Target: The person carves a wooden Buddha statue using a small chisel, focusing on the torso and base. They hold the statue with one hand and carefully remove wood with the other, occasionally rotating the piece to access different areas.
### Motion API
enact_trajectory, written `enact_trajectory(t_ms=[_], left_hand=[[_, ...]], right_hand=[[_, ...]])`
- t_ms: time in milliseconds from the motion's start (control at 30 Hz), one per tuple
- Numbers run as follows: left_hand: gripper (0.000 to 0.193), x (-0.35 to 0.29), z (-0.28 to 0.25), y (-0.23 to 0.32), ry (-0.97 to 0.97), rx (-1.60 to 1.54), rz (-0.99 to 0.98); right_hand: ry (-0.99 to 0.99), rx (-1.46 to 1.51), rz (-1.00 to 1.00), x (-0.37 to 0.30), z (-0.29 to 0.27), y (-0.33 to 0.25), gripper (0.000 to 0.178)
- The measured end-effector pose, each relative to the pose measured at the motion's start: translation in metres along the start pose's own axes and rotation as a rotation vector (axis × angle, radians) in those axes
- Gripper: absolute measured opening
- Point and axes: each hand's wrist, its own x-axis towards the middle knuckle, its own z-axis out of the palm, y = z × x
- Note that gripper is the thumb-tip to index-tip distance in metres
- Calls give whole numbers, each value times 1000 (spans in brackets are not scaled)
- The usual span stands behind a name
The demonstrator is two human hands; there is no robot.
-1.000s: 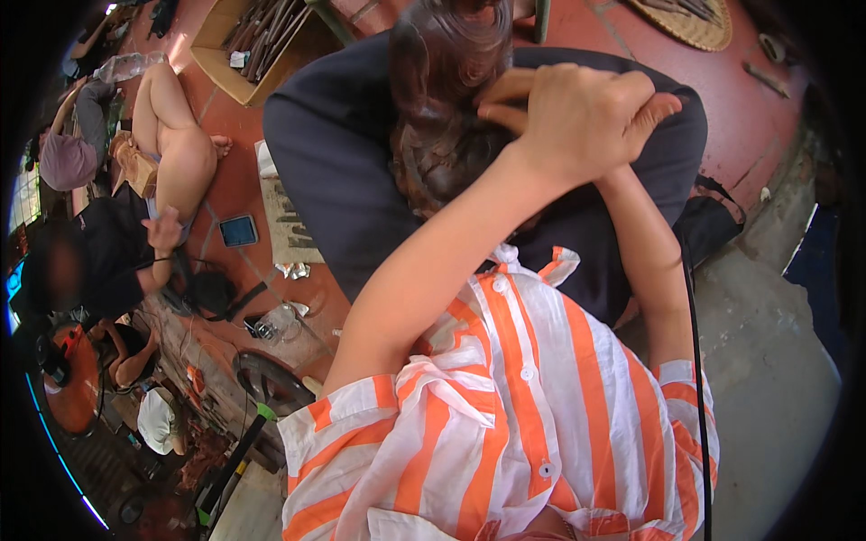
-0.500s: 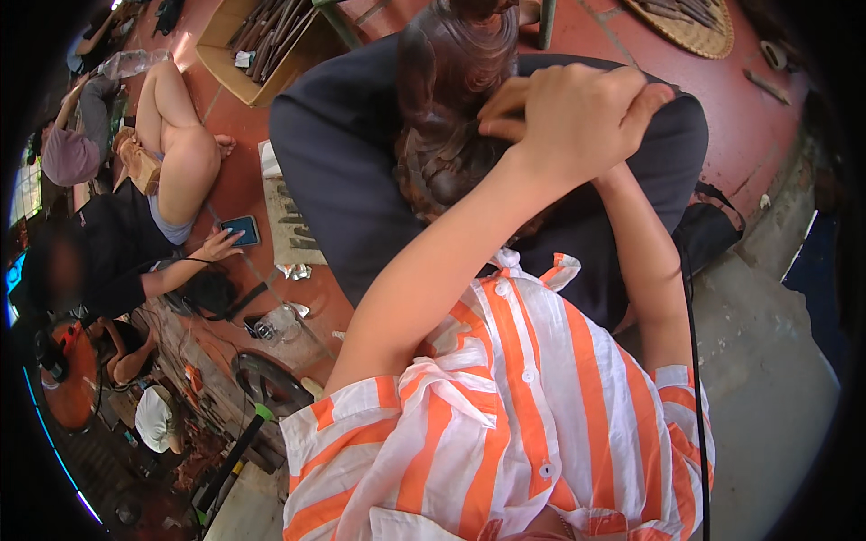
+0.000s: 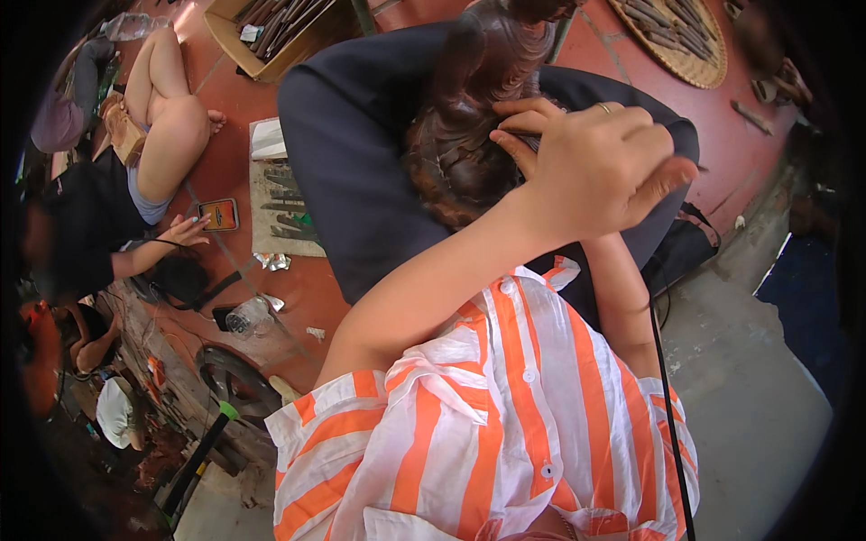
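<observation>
A dark brown carved figure (image 3: 465, 149), apparently wood, stands tilted to the right between my dark-trousered legs. Its top is cut off by the upper edge. From the lower left my left arm crosses over, and my left hand (image 3: 600, 162) is at the figure's right side, back upward, fingers curled and thumb to the right. Whatever it grips is hidden. Two fingertips touch the carving's side; which hand they belong to I cannot tell. My right forearm (image 3: 622, 288) rises beneath the left one, and its hand is hidden behind my left hand.
A carton of dark sticks (image 3: 271, 36) stands at the far left, a woven tray of tools (image 3: 681, 41) at the far right. A cloth with tools (image 3: 280, 198) lies left of my leg. Farther left, a seated person reaches to a phone (image 3: 217, 215). A black cable (image 3: 667, 406) hangs at my right.
The carving has tilted to the right. My left hand has shifted right and slightly nearer, its fingers still at the carving. The head view has shifted, and the other person's phone screen has changed.
</observation>
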Motion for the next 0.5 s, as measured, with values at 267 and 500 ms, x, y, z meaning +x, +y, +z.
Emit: enact_trajectory(t_ms=[267, 500], left_hand=[[41, 9, -16, -23, 221, -142, -135], [42, 7, -19, -25, 213, -156, -178]], right_hand=[[-19, -113, 50, 2, 14, -6, 16], [0, -135, -93, -5, 17, 7, 21]])
